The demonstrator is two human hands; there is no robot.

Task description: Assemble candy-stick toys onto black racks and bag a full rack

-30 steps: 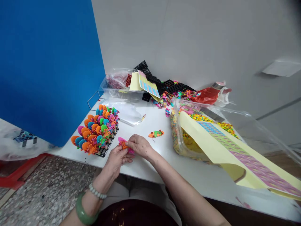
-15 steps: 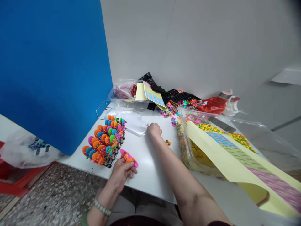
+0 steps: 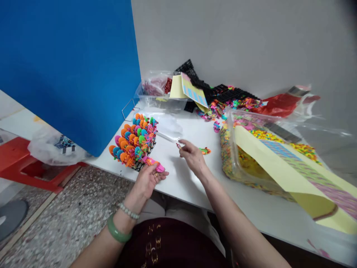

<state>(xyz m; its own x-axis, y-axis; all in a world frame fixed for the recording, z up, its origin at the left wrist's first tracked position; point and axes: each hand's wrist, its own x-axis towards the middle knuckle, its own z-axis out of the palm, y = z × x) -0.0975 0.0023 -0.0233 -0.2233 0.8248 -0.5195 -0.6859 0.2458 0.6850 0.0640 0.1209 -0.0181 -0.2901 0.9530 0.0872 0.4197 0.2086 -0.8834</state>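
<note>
My left hand [image 3: 148, 179] holds a small pink toy slipper [image 3: 159, 167] with an orange strap between thumb and fingers. It is close to the front corner of a black rack [image 3: 138, 166], where rows of orange, blue, green and pink toy slippers [image 3: 129, 138] stand on edge. Above the white table, my right hand [image 3: 192, 155] has thumb and fingertips drawn together around a tiny reddish bit, too small to name. An orange and green toy slipper [image 3: 205, 150] lies just beyond that hand. Clear plastic bags [image 3: 167, 124] lie behind the rack.
A clear tub [image 3: 232, 163] of small yellow, green and orange pieces stands right, with a long printed sheet [image 3: 259, 167] over it. Black racks [image 3: 234, 93] and loose colourful pieces [image 3: 219, 108] are piled at the back. A blue panel [image 3: 69, 67] rises at left.
My right hand has come back from the plastic bags toward me, its fingertips now raised. My left hand has brought the pink slipper up against the rack's front corner. The view has shifted.
</note>
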